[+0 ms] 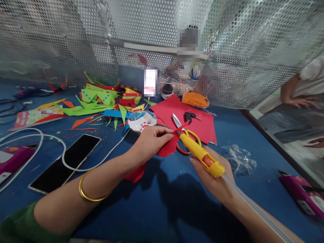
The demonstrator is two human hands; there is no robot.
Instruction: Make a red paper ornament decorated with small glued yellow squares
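Note:
Pinched between the thumb and fingers of my left hand (152, 143) is a folded piece of red paper (167, 149); part of it passes behind the hand and shows below the wrist. My right hand (215, 179) grips a yellow hot glue gun (199, 152), a long clear glue stick (249, 199) trailing from its rear. The gun's nozzle is close to the red paper's edge; whether they touch I cannot tell. Just beyond lie scissors (176, 120) with their handles partly hidden behind the gun. They rest by red paper sheets (206, 126) bearing a set of keys (188, 116).
Left lie green paper cut-outs (97, 96), a dark-screened phone (68, 160) and a white cable (64, 152). A clear dish (130, 125) holds small red bits. Crumpled clear plastic (239, 158) and a purple device (302, 194) are right. Behind a perforated screen (152, 40) is another person.

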